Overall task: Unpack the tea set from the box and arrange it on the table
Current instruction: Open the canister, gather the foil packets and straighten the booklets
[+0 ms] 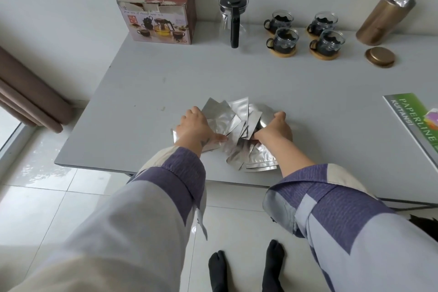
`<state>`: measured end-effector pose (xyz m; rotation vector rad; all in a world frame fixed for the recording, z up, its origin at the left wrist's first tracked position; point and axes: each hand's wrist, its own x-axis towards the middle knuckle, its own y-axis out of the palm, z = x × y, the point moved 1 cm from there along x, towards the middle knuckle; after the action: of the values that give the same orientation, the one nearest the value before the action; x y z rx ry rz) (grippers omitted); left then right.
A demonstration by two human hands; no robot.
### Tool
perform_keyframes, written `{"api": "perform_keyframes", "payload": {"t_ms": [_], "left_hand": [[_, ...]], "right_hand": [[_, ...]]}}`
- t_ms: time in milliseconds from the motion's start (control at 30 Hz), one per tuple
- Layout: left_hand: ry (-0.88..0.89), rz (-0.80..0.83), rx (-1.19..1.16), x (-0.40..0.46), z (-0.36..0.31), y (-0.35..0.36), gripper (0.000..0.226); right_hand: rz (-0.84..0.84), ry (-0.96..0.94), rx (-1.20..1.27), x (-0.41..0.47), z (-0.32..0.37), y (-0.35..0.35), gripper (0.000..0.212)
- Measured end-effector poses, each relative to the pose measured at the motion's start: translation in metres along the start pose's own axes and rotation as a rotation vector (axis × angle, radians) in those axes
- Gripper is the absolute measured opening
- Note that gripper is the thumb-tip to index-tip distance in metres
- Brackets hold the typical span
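Observation:
The tea set box stands at the table's back left. Right of it stands a glass teapot with a black lid and handle. Further right, several glass cups with black holders sit on wooden coasters. A heap of silver foil packets lies near the front edge of the grey table. My left hand lies on the heap's left side, fingers spread over the packets. My right hand cups the heap's right side, fingers curled around packets.
A gold canister with a foil bag inside leans at the back right, and its gold lid lies in front of it. A green receipt book lies at the right edge. A brown curtain hangs at left.

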<state>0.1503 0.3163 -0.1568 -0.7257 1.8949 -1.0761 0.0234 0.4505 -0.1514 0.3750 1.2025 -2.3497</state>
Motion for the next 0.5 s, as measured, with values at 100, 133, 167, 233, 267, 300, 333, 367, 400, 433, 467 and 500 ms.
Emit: {"api": "perform_keyframes", "payload": {"t_ms": [100, 133, 167, 233, 267, 300, 333, 367, 400, 433, 467, 500], "left_hand": [[-0.02, 0.029, -0.058, 0.001, -0.005, 0.002, 0.1], [-0.04, 0.055, -0.069, 0.002, -0.005, 0.004, 0.099], [-0.057, 0.088, -0.089, 0.003, -0.007, 0.005, 0.095], [-0.078, 0.153, -0.157, 0.005, -0.009, 0.008, 0.079], [-0.077, 0.168, -0.195, 0.005, -0.011, 0.009, 0.07], [-0.074, 0.166, -0.227, 0.005, -0.011, 0.01, 0.061], [-0.072, 0.149, -0.256, 0.003, -0.011, 0.012, 0.053], [-0.068, 0.125, -0.278, 0.002, -0.011, 0.013, 0.047], [-0.063, 0.106, -0.293, 0.0, -0.011, 0.013, 0.042], [-0.051, 0.087, -0.307, -0.002, -0.012, 0.014, 0.038], [-0.039, 0.07, -0.331, -0.004, -0.013, 0.014, 0.034], [-0.028, 0.054, -0.364, -0.006, -0.015, 0.013, 0.031]], "right_hand": [[0.064, -0.066, 0.144, 0.002, -0.003, -0.006, 0.062], [0.098, -0.072, 0.203, 0.003, -0.004, -0.008, 0.064], [0.129, -0.07, 0.259, 0.004, -0.005, -0.008, 0.066], [0.159, -0.054, 0.357, 0.007, -0.009, -0.008, 0.066], [0.167, -0.036, 0.399, 0.009, -0.012, -0.007, 0.063], [0.178, -0.015, 0.446, 0.01, -0.015, -0.007, 0.058], [0.197, 0.004, 0.484, 0.011, -0.018, -0.006, 0.052], [0.21, 0.014, 0.514, 0.011, -0.021, -0.006, 0.048], [0.214, 0.013, 0.523, 0.011, -0.024, -0.007, 0.045], [0.207, 0.009, 0.528, 0.011, -0.026, -0.007, 0.045], [0.2, 0.007, 0.538, 0.011, -0.028, -0.008, 0.045], [0.195, 0.011, 0.566, 0.012, -0.03, -0.007, 0.047]]}}
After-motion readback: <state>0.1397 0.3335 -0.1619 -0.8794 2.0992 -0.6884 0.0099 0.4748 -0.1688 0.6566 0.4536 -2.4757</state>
